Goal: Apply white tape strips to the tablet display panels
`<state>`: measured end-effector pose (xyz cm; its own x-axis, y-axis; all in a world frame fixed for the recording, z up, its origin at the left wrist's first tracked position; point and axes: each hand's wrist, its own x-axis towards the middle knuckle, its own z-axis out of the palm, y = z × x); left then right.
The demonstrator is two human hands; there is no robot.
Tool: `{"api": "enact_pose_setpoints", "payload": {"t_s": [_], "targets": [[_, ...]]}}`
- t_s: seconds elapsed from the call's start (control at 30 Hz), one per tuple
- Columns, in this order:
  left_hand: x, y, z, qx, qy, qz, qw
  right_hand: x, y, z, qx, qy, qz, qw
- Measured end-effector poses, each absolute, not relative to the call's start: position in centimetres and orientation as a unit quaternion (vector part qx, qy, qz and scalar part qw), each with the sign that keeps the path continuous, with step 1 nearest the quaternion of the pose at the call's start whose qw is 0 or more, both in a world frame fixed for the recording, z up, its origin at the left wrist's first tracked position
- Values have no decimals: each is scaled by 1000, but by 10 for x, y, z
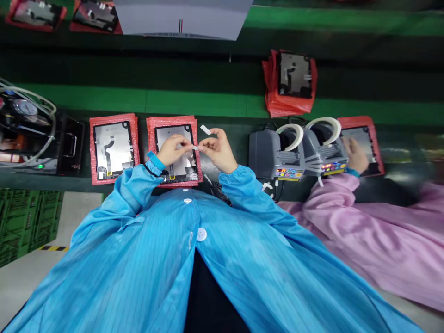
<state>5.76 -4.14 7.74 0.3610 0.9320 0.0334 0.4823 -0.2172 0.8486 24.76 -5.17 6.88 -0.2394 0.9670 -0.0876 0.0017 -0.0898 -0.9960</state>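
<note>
My left hand hovers over a display panel that lies on red bubble wrap. Its thumb and forefinger are pinched at one end of a small white tape strip. At the other end of that strip, the fingertips of my right hand are closed too. A second white tape piece sticks up from the right forefinger. To the left, another display panel with a dark flex cable rests on its own red bubble wrap.
Two grey tape dispensers with white rolls stand to the right. Beyond them a co-worker's hand is over another panel. A stack of wrapped panels lies at the back. Equipment with a gauge stands far left.
</note>
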Motion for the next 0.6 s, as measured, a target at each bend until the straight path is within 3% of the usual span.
{"api": "enact_pose_setpoints", "payload": {"t_s": [0.6], "targets": [[72, -45, 64, 664, 572, 258, 406, 250, -47, 34, -518, -469, 584, 413]]}}
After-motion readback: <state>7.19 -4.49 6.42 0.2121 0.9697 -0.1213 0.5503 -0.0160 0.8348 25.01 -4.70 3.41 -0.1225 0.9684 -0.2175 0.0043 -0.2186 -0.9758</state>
